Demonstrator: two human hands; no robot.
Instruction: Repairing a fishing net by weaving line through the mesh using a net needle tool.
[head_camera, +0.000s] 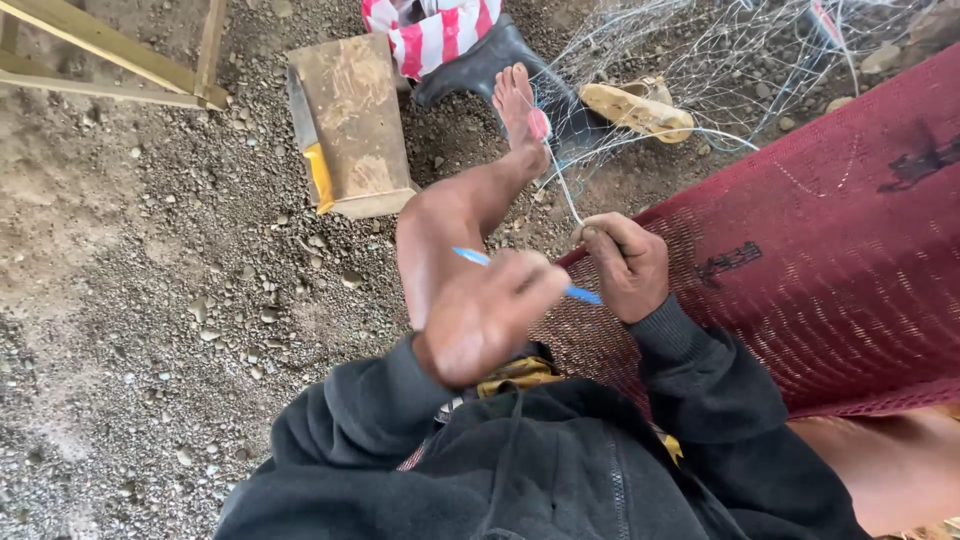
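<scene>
Between our hands the blue needle lies crosswise.
Left hand grasps needle; right hand pinches net line running toward the foot.

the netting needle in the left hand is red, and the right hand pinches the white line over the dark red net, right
Not quite: the head view shows the netting needle is blue. The left hand holds it, and the right hand pinches the white line over the dark red net.

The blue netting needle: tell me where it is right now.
In the head view the blue netting needle sits mid-frame, lying across the left hand, its tip beside the right hand that pinches the pale net line at the red net's edge.
</scene>
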